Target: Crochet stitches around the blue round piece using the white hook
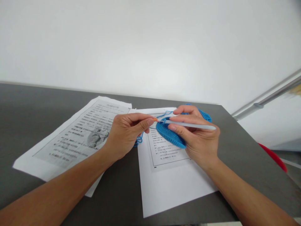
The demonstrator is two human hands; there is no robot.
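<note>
In my right hand (199,135) is a crochet hook with a pale handle (191,124), which lies across the fingers and points left. The same hand also holds a blue crocheted piece (170,134), curved and tilted, by its right side. My left hand (128,131) is closed in a pinch, thumb against forefinger, on a small orange piece (155,119) at the hook's thin tip. Whether that orange piece is a stitch marker I cannot tell. Loose blue yarn (139,140) hangs just below the left fingers, and a strand runs toward the crocheted piece.
Two printed sheets lie on the dark table (122,191): one sheet (80,135) with a picture at the left, another sheet (174,185) under the hands. A blue yarn bundle (205,115) sits behind my right hand. Beyond the right edge shows something red (274,157).
</note>
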